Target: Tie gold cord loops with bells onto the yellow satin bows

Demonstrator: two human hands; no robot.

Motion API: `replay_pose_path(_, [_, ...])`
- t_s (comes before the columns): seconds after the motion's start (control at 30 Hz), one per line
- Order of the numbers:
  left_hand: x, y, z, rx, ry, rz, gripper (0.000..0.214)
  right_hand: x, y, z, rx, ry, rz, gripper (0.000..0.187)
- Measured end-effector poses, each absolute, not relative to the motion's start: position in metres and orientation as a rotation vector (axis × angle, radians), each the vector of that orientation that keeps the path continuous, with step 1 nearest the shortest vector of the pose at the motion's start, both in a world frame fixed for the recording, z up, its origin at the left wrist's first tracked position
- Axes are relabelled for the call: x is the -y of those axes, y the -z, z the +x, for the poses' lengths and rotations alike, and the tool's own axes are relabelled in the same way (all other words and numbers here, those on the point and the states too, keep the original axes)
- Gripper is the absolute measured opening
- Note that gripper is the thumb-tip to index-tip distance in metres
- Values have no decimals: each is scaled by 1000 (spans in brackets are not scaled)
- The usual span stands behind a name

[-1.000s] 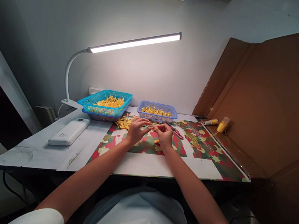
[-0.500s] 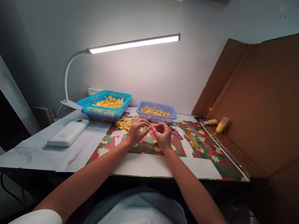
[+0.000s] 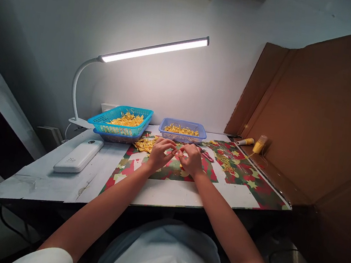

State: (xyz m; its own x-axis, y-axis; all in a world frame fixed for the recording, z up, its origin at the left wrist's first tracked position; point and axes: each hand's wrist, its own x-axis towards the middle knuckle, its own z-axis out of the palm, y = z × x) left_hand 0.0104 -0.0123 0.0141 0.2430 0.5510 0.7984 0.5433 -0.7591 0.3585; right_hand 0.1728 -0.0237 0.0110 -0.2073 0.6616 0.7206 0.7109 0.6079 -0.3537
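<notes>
My left hand and my right hand meet over the red and green patterned sheet in the middle of the table. Both are closed in a pinch on one small yellow piece held between their fingertips. A loose heap of yellow pieces lies just beyond my left hand. A red-handled tool lies on the sheet just beyond my right hand.
A turquoise basket and a lilac basket, both with yellow pieces, stand at the back. A white power bank lies at the left under a lit desk lamp. Yellow spools rest by a brown cardboard wall.
Both hands stay together over the sheet, fingers working the small yellow piece. The view has shifted slightly; nothing else on the table has moved.
</notes>
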Motion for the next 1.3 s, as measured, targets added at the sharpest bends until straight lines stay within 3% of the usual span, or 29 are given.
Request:
replay_pose_path(0.33, [12, -13, 11, -1064, -1469, 2495, 18, 24, -16, 179, 1994, -42, -1089, 17])
replay_pose_path(0.7, [13, -10, 13, -1061, -1478, 2447, 8, 24, -18, 179, 1753, -622, -938, 18])
replay_pose_path(1.03, [7, -5, 14, -1053, -1425, 2473, 23, 23, -17, 177, 1716, -731, -945, 24])
replay_pose_path(1.3, [10, -3, 26, -1452, -869, 2427, 34, -1, -12, 204, 1519, -752, -1377, 23])
